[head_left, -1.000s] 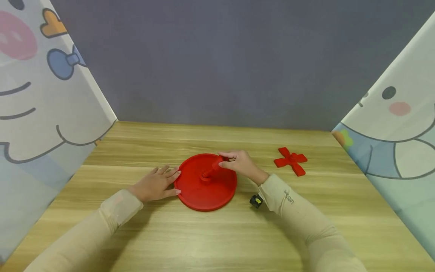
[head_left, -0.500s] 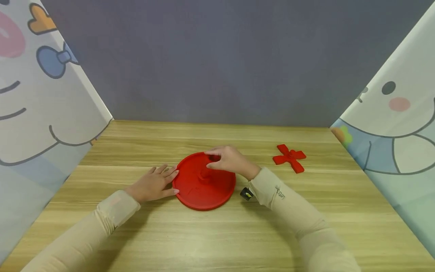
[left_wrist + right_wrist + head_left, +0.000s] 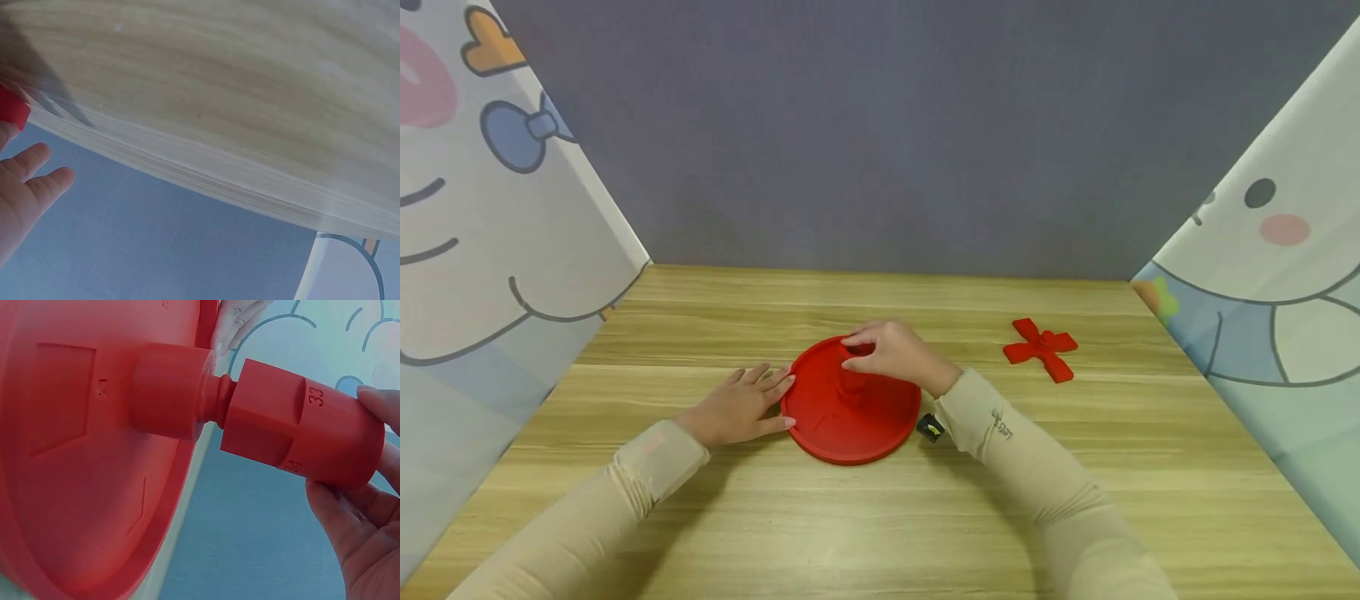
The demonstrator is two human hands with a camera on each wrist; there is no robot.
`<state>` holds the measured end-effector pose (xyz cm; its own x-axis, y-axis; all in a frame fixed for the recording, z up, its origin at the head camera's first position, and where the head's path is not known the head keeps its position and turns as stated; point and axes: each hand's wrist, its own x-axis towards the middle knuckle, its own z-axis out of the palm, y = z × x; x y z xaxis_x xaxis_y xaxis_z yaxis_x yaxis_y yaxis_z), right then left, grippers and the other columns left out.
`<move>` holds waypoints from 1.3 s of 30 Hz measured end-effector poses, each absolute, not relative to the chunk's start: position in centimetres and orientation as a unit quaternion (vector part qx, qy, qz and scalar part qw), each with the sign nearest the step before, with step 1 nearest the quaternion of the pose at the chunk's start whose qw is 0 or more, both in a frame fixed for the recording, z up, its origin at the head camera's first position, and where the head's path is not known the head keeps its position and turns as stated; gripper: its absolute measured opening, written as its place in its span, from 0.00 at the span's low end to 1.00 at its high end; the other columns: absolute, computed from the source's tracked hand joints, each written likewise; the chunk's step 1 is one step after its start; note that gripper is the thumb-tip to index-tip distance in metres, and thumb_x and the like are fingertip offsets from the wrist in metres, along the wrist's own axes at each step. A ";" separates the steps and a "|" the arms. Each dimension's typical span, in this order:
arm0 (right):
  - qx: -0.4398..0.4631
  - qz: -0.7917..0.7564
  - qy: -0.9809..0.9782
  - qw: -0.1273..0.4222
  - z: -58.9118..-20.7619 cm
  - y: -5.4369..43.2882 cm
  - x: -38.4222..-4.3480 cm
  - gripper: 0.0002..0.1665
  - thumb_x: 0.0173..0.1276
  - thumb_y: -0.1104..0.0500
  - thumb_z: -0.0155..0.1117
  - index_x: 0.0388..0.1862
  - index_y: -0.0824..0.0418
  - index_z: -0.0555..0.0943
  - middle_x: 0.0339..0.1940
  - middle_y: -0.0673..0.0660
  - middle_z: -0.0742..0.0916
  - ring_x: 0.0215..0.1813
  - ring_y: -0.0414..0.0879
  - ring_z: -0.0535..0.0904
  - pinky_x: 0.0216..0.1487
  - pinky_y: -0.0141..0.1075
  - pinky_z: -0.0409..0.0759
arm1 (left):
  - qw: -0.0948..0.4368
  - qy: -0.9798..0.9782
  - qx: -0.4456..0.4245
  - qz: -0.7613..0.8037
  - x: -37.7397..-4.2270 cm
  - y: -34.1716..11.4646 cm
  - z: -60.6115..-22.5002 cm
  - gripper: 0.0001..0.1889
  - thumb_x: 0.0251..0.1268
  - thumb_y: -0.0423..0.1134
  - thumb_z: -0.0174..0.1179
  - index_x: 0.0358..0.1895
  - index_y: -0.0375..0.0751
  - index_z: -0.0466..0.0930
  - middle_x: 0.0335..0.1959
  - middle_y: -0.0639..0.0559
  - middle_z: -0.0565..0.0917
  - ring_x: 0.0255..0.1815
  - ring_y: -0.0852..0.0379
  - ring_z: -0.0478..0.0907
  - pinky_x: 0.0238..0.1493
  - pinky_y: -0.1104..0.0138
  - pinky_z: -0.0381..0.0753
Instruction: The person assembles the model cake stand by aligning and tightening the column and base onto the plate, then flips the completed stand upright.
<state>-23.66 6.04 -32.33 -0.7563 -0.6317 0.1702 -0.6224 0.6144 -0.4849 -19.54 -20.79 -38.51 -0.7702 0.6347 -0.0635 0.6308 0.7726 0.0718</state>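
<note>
A round red disc (image 3: 850, 442) with a raised rim lies on the table. A short round hub (image 3: 165, 390) rises from its middle. My right hand (image 3: 897, 357) pinches the top end of a thick red post (image 3: 306, 425) between thumb and fingers. Flat faces and the number 33 show on the post in the right wrist view. Its narrow ridged neck (image 3: 219, 399) meets the hub's mouth, and the post stands nearly upright there. On the left, my left hand (image 3: 737, 407) rests with spread, straight fingers against the disc's rim.
A flat red four-armed piece (image 3: 1041, 350) with a small central knob lies at the right on the wooden table (image 3: 820, 533). A dark grey panel (image 3: 880, 133) stands behind the table. Cartoon-printed panels (image 3: 1270, 267) flank both sides.
My right hand has moved left, bringing the post from a tilt toward the right to nearly upright over the hub. The left hand keeps its place at the rim. The view shifted slightly.
</note>
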 end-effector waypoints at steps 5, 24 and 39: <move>-0.357 -0.263 0.897 -0.003 -32.5 6.1 -23.6 0.22 0.60 0.56 0.71 0.52 0.65 0.84 0.53 0.62 0.84 0.60 0.54 0.77 0.59 0.40 0.75 | 0.041 0.940 0.337 0.022 -19.7 -20.6 -38.2 0.36 0.67 0.56 0.54 0.68 0.31 0.66 0.69 0.35 0.66 0.68 0.29 0.59 0.62 0.37 0.61; -0.381 -0.245 0.891 -0.016 -32.8 6.8 -23.4 0.22 0.61 0.54 0.71 0.55 0.57 0.83 0.49 0.55 0.84 0.44 0.46 0.79 0.42 0.30 0.78 | 0.022 0.939 0.343 0.020 -20.0 -20.4 -38.5 0.35 0.66 0.57 0.54 0.67 0.32 0.68 0.68 0.35 0.67 0.67 0.29 0.61 0.61 0.37 0.63; -0.353 -0.232 0.906 0.027 -33.0 6.4 -23.4 0.31 0.62 0.54 0.64 0.65 0.56 0.74 0.56 0.54 0.81 0.41 0.42 0.76 0.41 0.30 0.78 | 0.043 0.943 0.329 0.036 -19.6 -20.6 -38.3 0.36 0.66 0.59 0.54 0.67 0.33 0.68 0.69 0.36 0.66 0.67 0.28 0.60 0.61 0.36 0.60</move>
